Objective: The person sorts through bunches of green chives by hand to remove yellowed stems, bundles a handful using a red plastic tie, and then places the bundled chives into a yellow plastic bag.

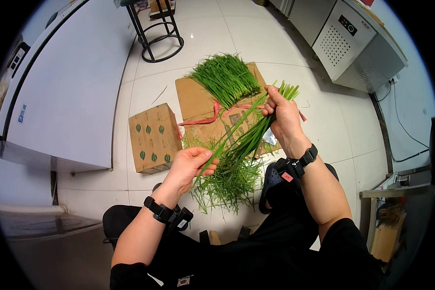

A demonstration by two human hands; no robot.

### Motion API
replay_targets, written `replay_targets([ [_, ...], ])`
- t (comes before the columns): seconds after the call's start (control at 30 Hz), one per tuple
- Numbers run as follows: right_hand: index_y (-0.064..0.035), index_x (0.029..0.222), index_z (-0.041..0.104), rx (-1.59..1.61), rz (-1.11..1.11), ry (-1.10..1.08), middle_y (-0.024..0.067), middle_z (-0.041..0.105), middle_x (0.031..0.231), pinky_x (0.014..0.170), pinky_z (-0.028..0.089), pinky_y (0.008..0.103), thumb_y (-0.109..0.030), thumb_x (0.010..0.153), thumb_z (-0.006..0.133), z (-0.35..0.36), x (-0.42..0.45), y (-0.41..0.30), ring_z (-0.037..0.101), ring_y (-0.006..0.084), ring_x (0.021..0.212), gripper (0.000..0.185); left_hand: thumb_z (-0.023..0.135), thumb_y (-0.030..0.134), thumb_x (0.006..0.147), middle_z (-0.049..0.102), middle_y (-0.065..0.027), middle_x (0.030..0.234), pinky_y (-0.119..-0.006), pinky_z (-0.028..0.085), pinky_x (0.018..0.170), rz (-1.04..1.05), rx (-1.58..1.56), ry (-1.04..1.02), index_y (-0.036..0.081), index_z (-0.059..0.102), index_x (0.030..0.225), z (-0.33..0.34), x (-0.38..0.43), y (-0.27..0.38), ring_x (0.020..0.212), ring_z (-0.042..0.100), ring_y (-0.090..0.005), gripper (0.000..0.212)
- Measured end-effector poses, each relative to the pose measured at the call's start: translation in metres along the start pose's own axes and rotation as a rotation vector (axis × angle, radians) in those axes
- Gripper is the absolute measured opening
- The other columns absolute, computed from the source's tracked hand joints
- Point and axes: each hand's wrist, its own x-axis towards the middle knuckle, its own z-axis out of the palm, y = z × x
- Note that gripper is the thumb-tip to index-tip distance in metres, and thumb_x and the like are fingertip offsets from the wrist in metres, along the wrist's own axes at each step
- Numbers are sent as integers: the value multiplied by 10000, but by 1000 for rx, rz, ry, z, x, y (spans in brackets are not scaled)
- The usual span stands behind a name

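Observation:
My right hand (285, 114) grips a bunch of garlic chives (255, 134) near its pale cut ends, which stick out above the fingers. The dark green leaves hang down towards the floor. Between the thumb and fingers of my left hand (195, 166) is a chive leaf (232, 131), stretched up to the right hand. A larger stack of chives (226, 79) lies on flattened cardboard (194, 96) in front of me. Loose chive trimmings (232, 186) are heaped on the floor below my hands. Partly behind the held bunch is a knife blade (270, 137).
A closed cardboard box (154, 139) stands left of the cardboard. Red plastic ties (206, 121) lie across the sheet. A white appliance (72, 79) is at left, a black-legged stool (161, 36) at the back, a steel cabinet (344, 47) at right. My dark clog (270, 185) is beside the trimmings.

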Motion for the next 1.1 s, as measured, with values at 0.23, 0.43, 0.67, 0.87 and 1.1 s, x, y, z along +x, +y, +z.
replay_targets([
  [0.23,50,1005,602,41,-24,-3,-31,399,611,514,394,257,-159,929,605,-3,3,5,388,87,537,222,554,132,953,662,-135,878,-275,545,649,213,-168,113,-19,577,947,-7,5,-10,719,634,-155,153],
  [0.43,46,1024,603,110,-64,15,-35,390,612,529,405,258,-168,936,599,2,0,13,385,88,539,231,483,152,986,622,-126,931,-296,504,788,421,-422,303,14,535,935,-9,6,-11,825,584,-161,156],
  [0.67,6,1008,587,72,-12,-62,-36,397,620,533,418,261,-190,934,613,1,2,7,394,89,542,211,509,295,990,654,-112,990,-258,463,742,392,77,311,33,576,890,-34,14,-4,787,559,-110,288],
  [0.87,-54,945,570,35,122,-262,-26,423,624,511,410,257,-206,922,626,13,-15,29,423,97,537,163,507,196,989,552,-119,1256,-289,384,978,603,347,107,-6,444,1298,3,7,-10,1156,498,-169,374],
  [1.1,-5,1023,554,-30,267,-422,-18,423,634,576,432,275,-233,934,612,24,-38,58,452,115,579,253,673,349,881,422,-157,1339,-369,346,1048,524,282,-157,2,217,1445,19,14,-24,1250,426,-233,805],
])
